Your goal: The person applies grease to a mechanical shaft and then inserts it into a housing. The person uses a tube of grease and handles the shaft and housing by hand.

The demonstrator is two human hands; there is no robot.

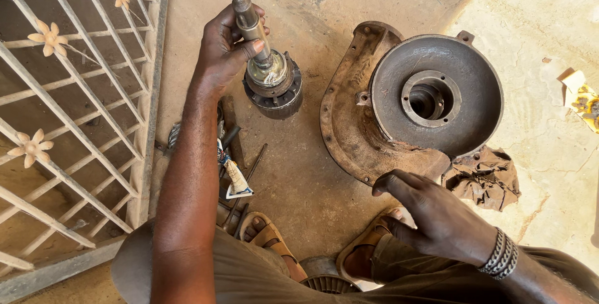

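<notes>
Gripping the shaft point(249, 20) firmly in my left hand point(226, 51), I kept it upright; right hand point(437, 213) hovered empty beside the housing point(399, 104).

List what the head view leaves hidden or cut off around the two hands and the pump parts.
- Left hand covers the middle of the shaft.
- Round housing hides part of the rusty plate under it.
- Right hand: palm faces down, so its underside is unseen.
- Tools lie partly behind the left forearm.
- Ribbed part is cut off by the bottom edge.
</notes>
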